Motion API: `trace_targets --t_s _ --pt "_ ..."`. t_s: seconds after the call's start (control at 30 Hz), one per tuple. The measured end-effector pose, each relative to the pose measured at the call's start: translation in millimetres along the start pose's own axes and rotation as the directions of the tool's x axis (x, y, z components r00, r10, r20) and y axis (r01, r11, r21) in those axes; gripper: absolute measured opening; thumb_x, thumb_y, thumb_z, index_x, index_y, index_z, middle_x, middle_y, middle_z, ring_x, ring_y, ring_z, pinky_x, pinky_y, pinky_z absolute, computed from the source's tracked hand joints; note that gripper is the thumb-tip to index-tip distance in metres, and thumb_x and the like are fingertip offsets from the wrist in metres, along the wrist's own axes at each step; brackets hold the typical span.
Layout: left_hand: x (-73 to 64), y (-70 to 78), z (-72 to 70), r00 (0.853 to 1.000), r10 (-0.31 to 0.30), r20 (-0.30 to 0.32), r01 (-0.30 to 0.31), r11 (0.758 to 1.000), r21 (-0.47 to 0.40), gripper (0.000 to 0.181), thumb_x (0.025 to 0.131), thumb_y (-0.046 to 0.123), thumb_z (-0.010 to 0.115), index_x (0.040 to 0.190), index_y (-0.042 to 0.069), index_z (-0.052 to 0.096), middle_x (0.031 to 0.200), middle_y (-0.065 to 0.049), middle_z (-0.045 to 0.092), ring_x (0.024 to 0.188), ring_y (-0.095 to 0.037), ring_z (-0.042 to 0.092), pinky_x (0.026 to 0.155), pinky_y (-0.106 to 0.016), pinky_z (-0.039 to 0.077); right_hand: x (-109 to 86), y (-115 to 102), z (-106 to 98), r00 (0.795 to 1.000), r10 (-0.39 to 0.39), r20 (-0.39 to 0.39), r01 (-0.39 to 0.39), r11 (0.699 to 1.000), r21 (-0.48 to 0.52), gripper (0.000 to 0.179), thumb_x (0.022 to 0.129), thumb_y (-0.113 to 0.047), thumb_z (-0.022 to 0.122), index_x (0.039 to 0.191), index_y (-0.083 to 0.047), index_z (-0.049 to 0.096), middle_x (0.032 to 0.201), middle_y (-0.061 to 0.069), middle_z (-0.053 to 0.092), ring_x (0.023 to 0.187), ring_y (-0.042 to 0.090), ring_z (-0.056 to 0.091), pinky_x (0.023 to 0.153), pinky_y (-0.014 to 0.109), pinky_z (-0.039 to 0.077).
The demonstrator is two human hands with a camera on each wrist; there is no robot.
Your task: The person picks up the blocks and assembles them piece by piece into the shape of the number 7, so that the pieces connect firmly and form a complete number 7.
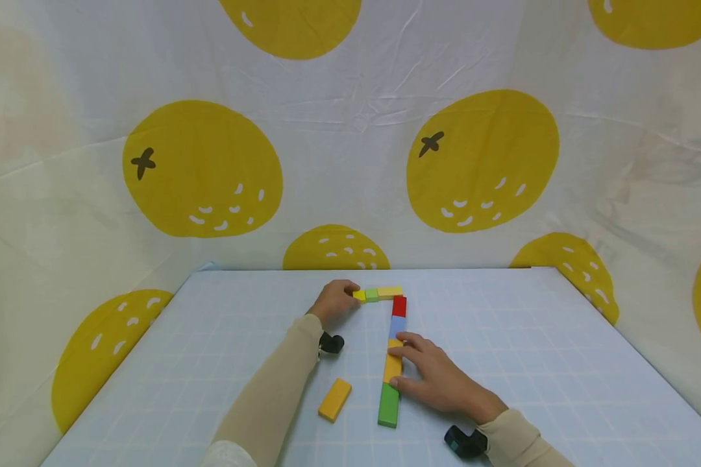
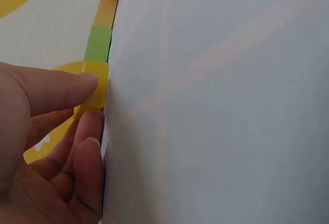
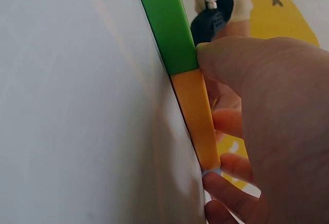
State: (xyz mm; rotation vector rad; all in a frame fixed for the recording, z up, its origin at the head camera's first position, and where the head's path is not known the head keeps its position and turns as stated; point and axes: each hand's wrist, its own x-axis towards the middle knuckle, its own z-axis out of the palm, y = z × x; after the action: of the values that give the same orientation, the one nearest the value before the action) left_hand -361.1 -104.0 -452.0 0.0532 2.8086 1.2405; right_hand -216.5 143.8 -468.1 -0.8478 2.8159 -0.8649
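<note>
My left hand (image 1: 334, 302) pinches a small yellow block (image 2: 97, 93) at the left end of a short row, thumb against one face. Touching that block is a light green block (image 2: 98, 44), followed by a pale tan block (image 1: 390, 292). From the row's right end a column runs toward me: a red block (image 1: 400, 306), a light blue block (image 1: 397, 325), orange (image 3: 195, 116) and a green block (image 3: 169, 23). My right hand (image 1: 438, 376) rests along the column with fingers spread. Its thumb touches near the green-orange joint; the fingertips reach the orange and blue part.
A loose orange-yellow block (image 1: 335, 400) lies left of the column, between the forearms. The table (image 1: 537, 363) has a pale checked cover. Behind it hangs a white curtain (image 1: 350, 130) printed with large yellow fruit.
</note>
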Motion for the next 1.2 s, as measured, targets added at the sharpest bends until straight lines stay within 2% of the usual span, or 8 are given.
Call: trace_targets --t_s 0.37,0.7,0.97,1.2 --pt "1.5 -0.5 0.1 1.0 0.014 -0.002 -0.014 1.0 0.001 0.034 0.09 0.014 0.073 0.124 0.012 0.07 0.11 -0.003 0.064 0.102 -0.023 0.054 0.098 -0.042 0.045 0.0 0.2 0.2 1.0 -0.013 -0.002 0.013 1.0 0.01 0.055 0.092 -0.057 0.064 0.137 -0.025 0.061 0.155 0.003 0.037 0.136 0.029 0.039 0.106 0.06 0.036" --pt "1.8 0.0 1.0 1.0 -0.009 -0.007 0.009 1.0 -0.003 0.036 0.09 0.015 0.073 0.126 0.012 0.069 0.114 -0.004 0.064 0.103 -0.024 0.055 0.101 -0.043 0.045 0.7 1.6 0.6 1.0 -0.005 -0.001 0.005 1.0 0.009 0.056 0.092 -0.058 0.064 0.137 -0.025 0.061 0.155 0.002 0.037 0.136 0.028 0.039 0.106 0.061 0.037" --pt "2.7 2.2 5.3 1.0 0.011 -0.023 -0.009 0.998 0.06 0.041 0.087 0.029 0.078 0.126 0.018 0.07 0.119 -0.004 0.065 0.106 -0.023 0.056 0.101 -0.045 0.043 0.3 2.9 1.4 1.0 -0.008 -0.002 0.008 1.0 0.007 0.055 0.092 -0.058 0.064 0.137 -0.025 0.061 0.155 0.002 0.037 0.137 0.029 0.039 0.106 0.061 0.037" --pt "6.3 6.1 8.8 0.999 0.004 -0.042 0.0 0.995 0.095 0.036 0.086 0.032 0.079 0.12 0.02 0.073 0.121 -0.004 0.067 0.108 -0.026 0.057 0.1 -0.048 0.044 0.6 0.9 -0.8 1.0 -0.01 0.001 0.01 1.0 0.003 0.056 0.092 -0.058 0.064 0.137 -0.024 0.061 0.155 0.003 0.038 0.136 0.029 0.04 0.105 0.06 0.038"
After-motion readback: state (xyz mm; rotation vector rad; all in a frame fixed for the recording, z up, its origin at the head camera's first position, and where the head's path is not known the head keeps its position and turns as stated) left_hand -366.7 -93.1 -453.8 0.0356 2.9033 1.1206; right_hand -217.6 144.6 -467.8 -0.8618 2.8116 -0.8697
